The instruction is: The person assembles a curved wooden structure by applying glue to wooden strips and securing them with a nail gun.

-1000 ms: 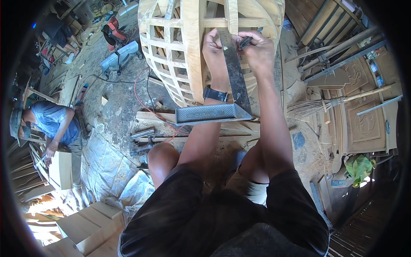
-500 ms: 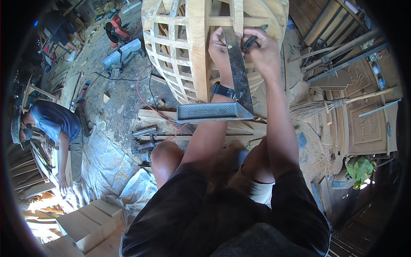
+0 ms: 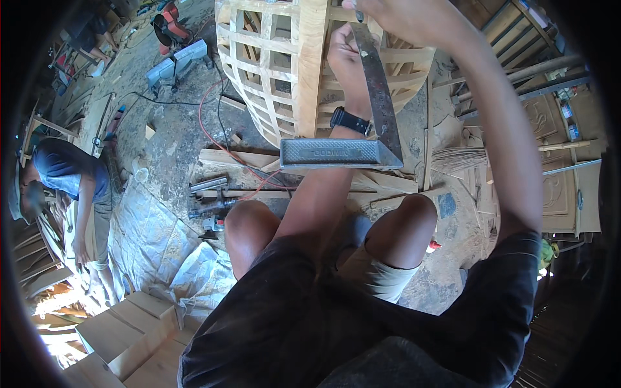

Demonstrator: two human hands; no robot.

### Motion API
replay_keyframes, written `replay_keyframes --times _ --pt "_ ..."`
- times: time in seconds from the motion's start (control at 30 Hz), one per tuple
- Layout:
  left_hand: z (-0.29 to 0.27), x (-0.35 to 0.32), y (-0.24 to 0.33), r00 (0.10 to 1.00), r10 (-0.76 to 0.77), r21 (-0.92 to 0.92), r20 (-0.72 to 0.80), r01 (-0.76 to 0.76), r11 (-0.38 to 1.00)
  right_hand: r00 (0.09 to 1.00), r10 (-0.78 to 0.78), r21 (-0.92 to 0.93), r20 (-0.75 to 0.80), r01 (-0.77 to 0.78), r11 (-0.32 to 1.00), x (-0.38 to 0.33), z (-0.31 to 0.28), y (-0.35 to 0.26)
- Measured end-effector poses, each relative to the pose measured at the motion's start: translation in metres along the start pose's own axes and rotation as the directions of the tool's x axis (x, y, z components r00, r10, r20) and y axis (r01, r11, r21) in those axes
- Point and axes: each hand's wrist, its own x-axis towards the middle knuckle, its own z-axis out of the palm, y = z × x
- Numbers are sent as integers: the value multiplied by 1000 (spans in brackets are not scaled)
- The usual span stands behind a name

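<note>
A curved wooden lattice frame (image 3: pixel 275 71) stands in front of me, its slats crossing in an open grid. My left hand (image 3: pixel 346 55), with a dark watch on its wrist, has its fingers curled against the upper blade of a try square (image 3: pixel 381 97). The square's grey metal handle (image 3: pixel 330 153) lies across above my left forearm, and the dark blade runs up to the frame. Close to the blade's far end, my right hand (image 3: pixel 394 18) is closed on a dark pen-like marker (image 3: pixel 359 16), of which only a small part shows.
A person (image 3: pixel 71 171) bends over wood strips at left. A blue-and-red mitre saw (image 3: pixel 174 64) stands at far left. Cables (image 3: pixel 207 132), a power tool (image 3: pixel 213 208) and planks (image 3: pixel 246 157) lie on the floor. Wooden blocks (image 3: pixel 126 326) sit at lower left, a broom (image 3: pixel 459 157) at right.
My right hand has moved up and a little left to the blade's top end, its elbow swinging outward. The square and my left hand have shifted slightly right in view.
</note>
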Motion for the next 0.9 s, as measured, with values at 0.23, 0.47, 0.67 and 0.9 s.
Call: replay_keyframes --times 0.23,0.47,0.67,0.9 --pt "2 -1 -6 1000 -20 -70 -9 19 997 938 -67 -222 340 150 963 35 5 -8" --pt "7 -5 -3 999 -39 -44 -35 37 998 904 -9 -268 427 137 954 37 2 -11" --pt "5 -4 -7 998 -18 11 -61 19 1000 892 -35 -247 451 163 955 40 2 -10" --pt "4 -3 -7 998 -17 -16 -66 15 1000 895 5 -247 447 118 962 39 -13 -26"
